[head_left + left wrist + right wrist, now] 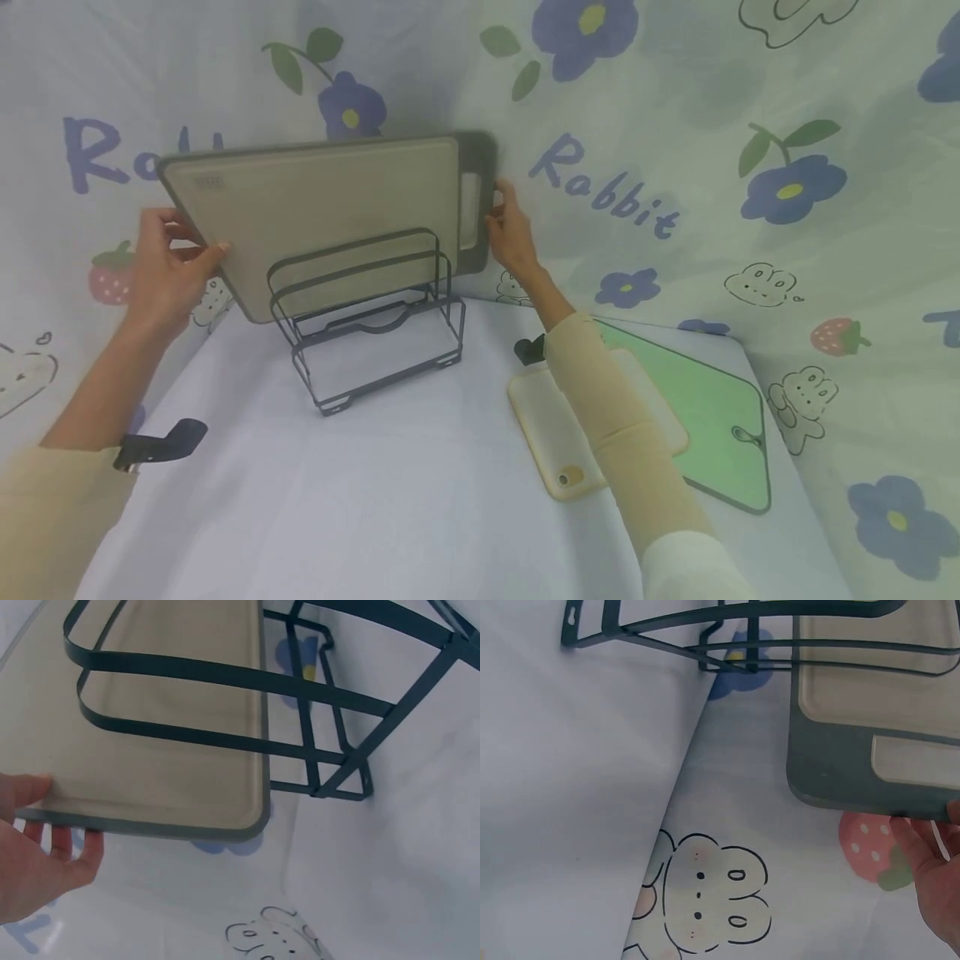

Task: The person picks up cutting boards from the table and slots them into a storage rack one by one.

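A large beige cutting board (330,208) with a grey rim and a handle slot at its right end stands on its long side, slightly tilted. It is behind the hoops of a dark metal rack (382,329), its lower edge above the rack's base in the left wrist view. My left hand (168,271) pinches the board's left edge, thumb on the front face and fingers behind. At the handle end, my right hand (513,233) grips the grey edge by its fingertips; part of this hand is cut off in the right wrist view.
Right of the rack, partly under my right forearm, lie white boards (551,425) with yellow rims. They overlap a green board (720,417) with a dark edge. A patterned cloth (675,275) with flowers and rabbits rises behind the white table (375,508).
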Motion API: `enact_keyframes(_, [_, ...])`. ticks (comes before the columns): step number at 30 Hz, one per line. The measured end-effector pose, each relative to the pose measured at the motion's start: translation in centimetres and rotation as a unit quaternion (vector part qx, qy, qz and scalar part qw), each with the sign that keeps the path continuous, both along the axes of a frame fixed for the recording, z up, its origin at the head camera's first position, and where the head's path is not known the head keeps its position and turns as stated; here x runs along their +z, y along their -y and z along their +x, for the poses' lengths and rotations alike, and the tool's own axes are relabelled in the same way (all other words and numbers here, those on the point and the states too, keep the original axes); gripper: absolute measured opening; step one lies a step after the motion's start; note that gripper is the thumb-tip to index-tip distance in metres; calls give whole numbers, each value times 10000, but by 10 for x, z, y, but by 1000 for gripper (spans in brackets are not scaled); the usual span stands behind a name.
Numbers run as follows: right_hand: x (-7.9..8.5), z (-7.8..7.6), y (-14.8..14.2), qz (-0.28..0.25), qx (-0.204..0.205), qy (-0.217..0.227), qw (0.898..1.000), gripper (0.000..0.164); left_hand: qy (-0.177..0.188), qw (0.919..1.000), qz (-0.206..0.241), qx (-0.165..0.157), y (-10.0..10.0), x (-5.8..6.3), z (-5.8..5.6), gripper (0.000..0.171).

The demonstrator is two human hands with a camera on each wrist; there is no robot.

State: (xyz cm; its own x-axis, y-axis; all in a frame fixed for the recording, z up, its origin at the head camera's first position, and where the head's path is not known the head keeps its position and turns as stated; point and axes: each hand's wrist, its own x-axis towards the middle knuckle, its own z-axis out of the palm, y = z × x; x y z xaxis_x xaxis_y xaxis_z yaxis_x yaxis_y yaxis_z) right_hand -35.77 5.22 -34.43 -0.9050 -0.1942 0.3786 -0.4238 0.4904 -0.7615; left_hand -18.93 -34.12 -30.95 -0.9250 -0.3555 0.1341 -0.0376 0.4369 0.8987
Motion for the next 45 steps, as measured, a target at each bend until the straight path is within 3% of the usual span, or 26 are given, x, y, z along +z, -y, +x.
enact_keyframes(16, [-17, -2, 5, 177, -58, -168, 9997, 55, 203, 9988, -422, 134, 0, -19, 1, 42])
enact_keyframes(29, [-25, -2, 9, 118, -29, -129, 9998, 54, -130, 9999, 37, -25, 3, -30, 1, 38])
enact_keyframes(45, [-37, -1, 7, 103, -83, -241, 9996, 55, 166, 9988, -450, -68, 2, -39, 2, 40])
